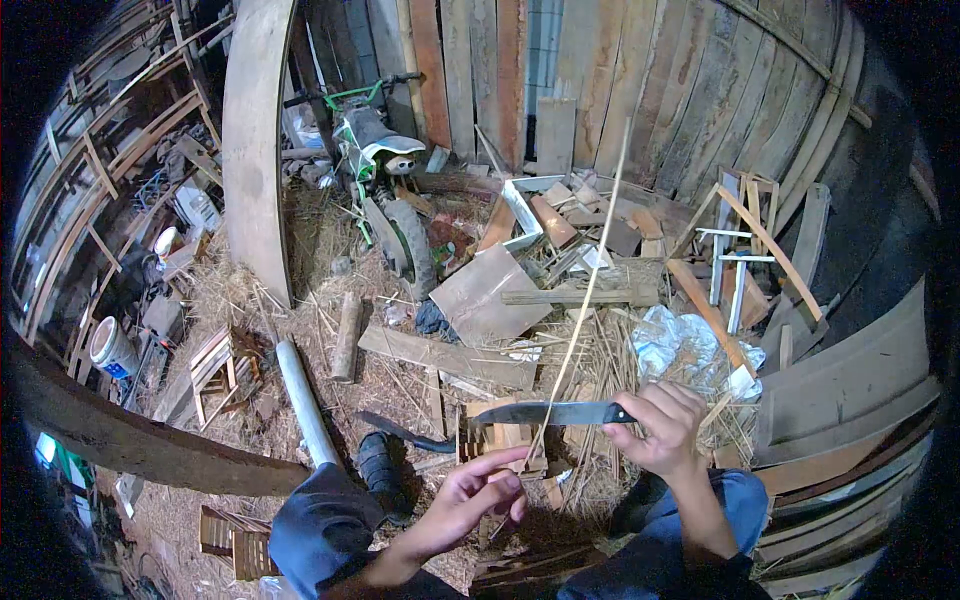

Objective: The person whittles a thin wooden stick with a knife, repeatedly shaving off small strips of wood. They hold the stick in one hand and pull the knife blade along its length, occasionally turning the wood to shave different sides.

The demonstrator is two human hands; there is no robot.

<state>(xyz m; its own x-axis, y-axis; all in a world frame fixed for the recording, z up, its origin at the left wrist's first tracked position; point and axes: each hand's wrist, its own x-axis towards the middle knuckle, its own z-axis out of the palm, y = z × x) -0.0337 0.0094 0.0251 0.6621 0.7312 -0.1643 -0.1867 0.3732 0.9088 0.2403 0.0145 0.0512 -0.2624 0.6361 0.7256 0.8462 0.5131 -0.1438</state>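
My right hand [658, 428] is closed round the black handle of a knife [548, 412], whose broad blade points left. The blade crosses a long, thin, pale wooden strip [588, 280] near its lower end. Low in the middle, my left hand [470, 508] pinches that lower end between thumb and fingers. From there the strip rises, tilted to the right, toward the plank wall. Beneath the blade, on the ground between my knees, stands a small slatted wooden crate [478, 440]. A dark curved blade-like piece [405, 432] lies left of the crate.
Straw and wood scraps cover the ground. A small green-and-white motorbike [385, 140] stands at the back. Nearby are a tall leaning board [255, 150], a pale pole [305, 400], a white bucket [113, 348], crumpled plastic [675, 342] and stacked planks [850, 400] at right.
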